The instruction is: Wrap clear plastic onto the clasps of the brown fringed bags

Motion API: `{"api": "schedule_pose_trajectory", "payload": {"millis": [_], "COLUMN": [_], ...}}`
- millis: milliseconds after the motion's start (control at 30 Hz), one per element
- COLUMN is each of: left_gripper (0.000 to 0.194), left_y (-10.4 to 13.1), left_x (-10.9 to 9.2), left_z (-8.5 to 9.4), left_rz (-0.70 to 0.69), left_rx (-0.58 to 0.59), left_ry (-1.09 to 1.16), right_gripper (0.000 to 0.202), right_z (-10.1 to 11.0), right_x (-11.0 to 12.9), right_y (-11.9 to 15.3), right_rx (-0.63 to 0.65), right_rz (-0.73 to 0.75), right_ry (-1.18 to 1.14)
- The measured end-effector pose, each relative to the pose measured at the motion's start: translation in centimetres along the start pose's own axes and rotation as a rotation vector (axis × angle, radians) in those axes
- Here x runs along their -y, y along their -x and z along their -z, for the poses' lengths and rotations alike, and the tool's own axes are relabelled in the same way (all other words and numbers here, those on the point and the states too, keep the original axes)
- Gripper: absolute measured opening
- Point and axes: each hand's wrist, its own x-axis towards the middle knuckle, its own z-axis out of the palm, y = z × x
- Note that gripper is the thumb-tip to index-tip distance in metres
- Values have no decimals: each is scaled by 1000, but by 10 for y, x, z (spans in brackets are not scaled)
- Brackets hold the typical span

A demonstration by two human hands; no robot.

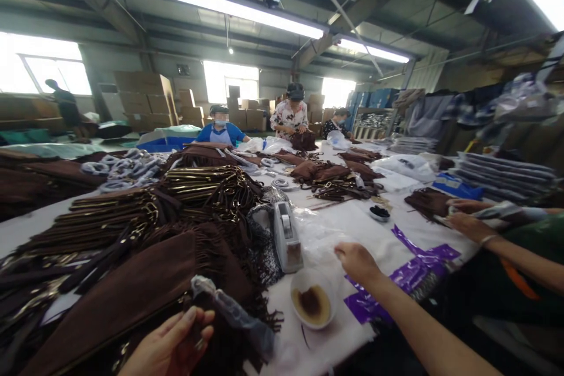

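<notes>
The two hands are well apart. The left hand (176,338) is low in the view, by the gold zip of a big brown bag (127,299). Its thumb and fingers are bent in close, but I cannot tell if they pinch anything. Just beside its fingertips is a strip in clear wrap (240,311). The brown bag lies on the left part of the table (343,338), with long fringe on it.

The right hand (359,261) is over the near side of the table, its fingers curled in. Clear plastic (315,235) is right by it, and I cannot tell if the fingers grip it. A grey tape holder (288,241) sits between the two hands. In front of it is a white bowl (333,301) with brown stuff inside.

Shiny purple plastic (409,273) lies to the right of the right hand. Past it, another person's hands (469,226) are near a brown piece (427,202). A blue pack (458,185) is close by, and any words on it are too small to read. A white tag (59,307) lies at the left, also too blurry to read. More brown bags (207,185) with gold zips are piled up behind the big one.
</notes>
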Motion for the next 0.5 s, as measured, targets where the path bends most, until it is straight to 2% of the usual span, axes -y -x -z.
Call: {"api": "schedule_pose_trajectory", "payload": {"millis": [67,133,200,267,333,400,500], "left_gripper": [20,18,17,18,18,19,18], "left_y": [4,8,10,11,10,9,6], "left_x": [-1,-2,-3,-3,-5,-5,-4], "left_z": [2,6,11,18,26,33,43], "left_rz": [2,22,51,75,104,122,98], "left_rx": [35,110,202,282,356,432,483], "left_ry": [13,37,65,97,137,176,237], "right_gripper": [20,24,25,25,25,25,24], "right_z": [-5,-22,-47,-76,-104,-127,-145], "right_x": [23,54,89,123,153,175,189], "right_y": [23,46,67,85,100,112,124], "right_rx": [146,326,432,483,527,554,522], "right_rz": [-2,-51,-100,-132,-138,-77,95], "right_ry": [-166,-524,-858,-1058,-1131,-1090,-910]}}
